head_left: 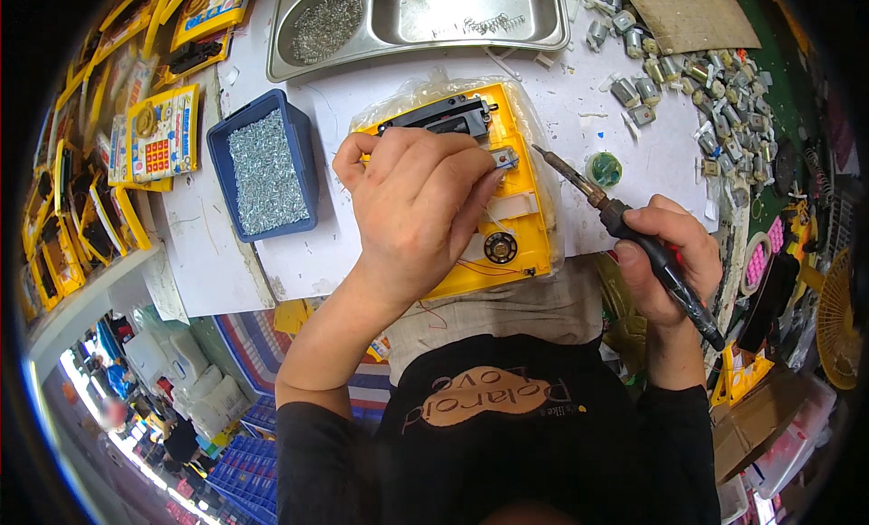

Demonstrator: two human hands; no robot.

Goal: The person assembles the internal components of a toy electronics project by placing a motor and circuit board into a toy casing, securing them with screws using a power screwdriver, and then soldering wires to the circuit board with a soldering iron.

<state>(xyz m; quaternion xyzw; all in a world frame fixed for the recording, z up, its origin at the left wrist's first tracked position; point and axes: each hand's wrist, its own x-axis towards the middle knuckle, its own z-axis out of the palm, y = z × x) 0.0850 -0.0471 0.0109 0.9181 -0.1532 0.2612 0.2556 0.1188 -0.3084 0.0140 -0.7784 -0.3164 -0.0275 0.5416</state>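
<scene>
My right hand (pixel 679 235) is closed round the black handle of a soldering iron (pixel 625 222). Its metal tip points up and left, just right of a yellow plastic housing (pixel 543 219) and apart from it. Over that housing my left hand (pixel 412 195) is closed, thumb and fingertips pinched beside a small metal piece (pixel 505 158); the fingers hide whatever they grip. The housing lies open on clear plastic wrap, holding a black molded part (pixel 462 116), a white block (pixel 513 206), a small round speaker (pixel 501 247) and thin red wires.
A blue bin (pixel 309 154) of screws stands left, beside stacked yellow housings (pixel 158 140). Behind is a metal tray (pixel 412 49) with springs. Small motors (pixel 724 118) are heaped at right, near a brown board (pixel 697 18). A round green container (pixel 603 169) sits beyond the iron.
</scene>
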